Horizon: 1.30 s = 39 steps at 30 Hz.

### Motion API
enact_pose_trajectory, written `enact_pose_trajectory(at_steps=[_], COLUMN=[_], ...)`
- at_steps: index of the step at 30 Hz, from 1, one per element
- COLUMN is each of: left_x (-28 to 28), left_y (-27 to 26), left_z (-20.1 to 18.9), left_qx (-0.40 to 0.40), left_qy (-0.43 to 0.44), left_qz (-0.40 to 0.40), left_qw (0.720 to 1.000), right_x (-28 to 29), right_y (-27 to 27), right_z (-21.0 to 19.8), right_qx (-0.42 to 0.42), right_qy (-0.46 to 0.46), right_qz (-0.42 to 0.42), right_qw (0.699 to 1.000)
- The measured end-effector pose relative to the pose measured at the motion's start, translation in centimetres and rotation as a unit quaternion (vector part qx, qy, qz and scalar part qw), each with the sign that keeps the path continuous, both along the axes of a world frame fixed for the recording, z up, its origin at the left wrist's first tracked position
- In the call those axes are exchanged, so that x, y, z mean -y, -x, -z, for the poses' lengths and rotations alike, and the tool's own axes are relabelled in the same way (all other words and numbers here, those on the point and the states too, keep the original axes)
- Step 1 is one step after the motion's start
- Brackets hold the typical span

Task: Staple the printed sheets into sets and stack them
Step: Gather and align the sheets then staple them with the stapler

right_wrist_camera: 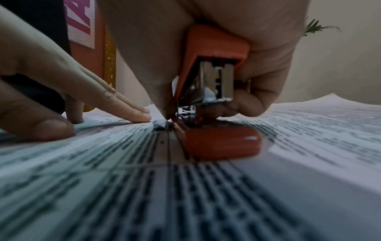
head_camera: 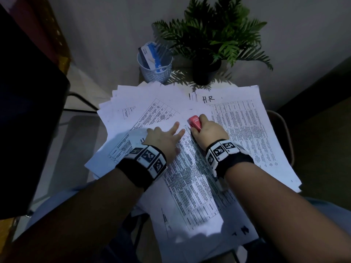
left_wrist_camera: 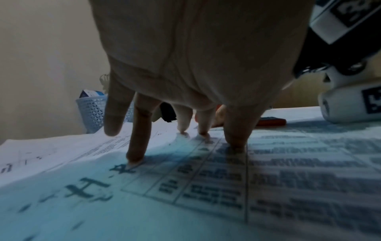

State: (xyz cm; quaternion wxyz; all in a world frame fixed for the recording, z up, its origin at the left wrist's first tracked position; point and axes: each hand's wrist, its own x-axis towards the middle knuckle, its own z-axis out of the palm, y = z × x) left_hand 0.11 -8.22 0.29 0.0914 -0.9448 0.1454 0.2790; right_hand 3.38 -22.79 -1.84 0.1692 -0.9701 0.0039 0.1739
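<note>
1. Lowest in the head view, two forearms with marker wristbands reach up from the bottom corners over a spread of printed sheets (head_camera: 191, 186) that fills the middle of the frame.
2. The left hand (head_camera: 161, 138), centre frame, lies on the top sheet with straight, spread fingers. The left wrist view adds what the head view cannot: most fingertips (left_wrist_camera: 135, 159) press the paper beside handwritten letters, while the one at the far left of the frame hangs just above it.
3. Just right of it, the right hand (head_camera: 206, 132) curls around a red stapler (head_camera: 194, 121), thumb and fingers closed on its body.
4. Only the right wrist view shows the stapler's (right_wrist_camera: 214, 104) metal mouth and its base lying on the sheets; whether paper sits inside the mouth is too blurred to tell. The left hand's fingertips (right_wrist_camera: 140, 116) press right beside it.
5. Further up, a second pile (head_camera: 252, 130) marked "H.R" lies at centre right.
6. Near the top edge stand a blue mesh cup (head_camera: 155, 71) holding a box, and a potted fern (head_camera: 207, 71); the table beneath the papers is hidden.
</note>
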Motion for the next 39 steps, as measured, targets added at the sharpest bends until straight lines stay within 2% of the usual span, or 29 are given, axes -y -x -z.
enact_pose_trajectory(at_steps=[5,11,35,39], left_x=[0.2,-0.3,0.0,-0.4], left_y=[-0.5,-0.7,-1.5,-2.0], left_z=[-0.2,0.0,-0.3,-0.2], left_qx=[0.011,-0.045,-0.047,-0.039], left_qy=[-0.025,0.066,0.062,0.111], left_qz=[0.042,-0.014,-0.003,-0.025], left_qw=[0.999,0.997,0.997,0.993], right_x=[0.0,0.0,0.7,1.6], right_y=[0.0,-0.2,-1.6,-1.1], right_z=[0.2,0.3,-1.0,-1.4], right_qx=[0.006,0.010,-0.063,-0.083], right_qy=[-0.003,-0.002,-0.050,-0.049], right_qz=[-0.005,-0.008,0.001,-0.002], right_qw=[1.000,1.000,0.997,0.995])
